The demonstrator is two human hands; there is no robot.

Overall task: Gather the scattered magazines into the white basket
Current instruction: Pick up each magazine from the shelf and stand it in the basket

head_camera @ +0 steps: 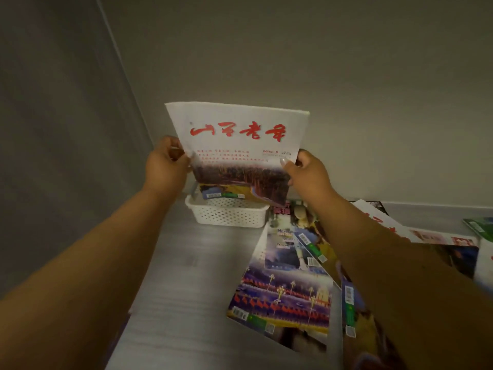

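Grey walls meet in a corner behind the pale grey worktop, and the white basket stands close to this corner, just below both hands. The person holds one magazine, white with red characters, upright over the basket. The left hand pinches its left edge and the right hand pinches its right edge, thumb on the cover, so neither hand is free. I think it is held by both sides so that the thin paper stays flat and can slide down straight on its lower edge. Its lower edge is already at the basket's rim, where another magazine with a barcode leans inside.

Both arms reach forward, almost fully stretched, with the wrists raised a little. Nearer than the right hand and under its forearm, several scattered magazines lie overlapping on the worktop. More magazines lie farther out past the right arm. In my judgement the task is in its early part, because most magazines are not yet gathered.
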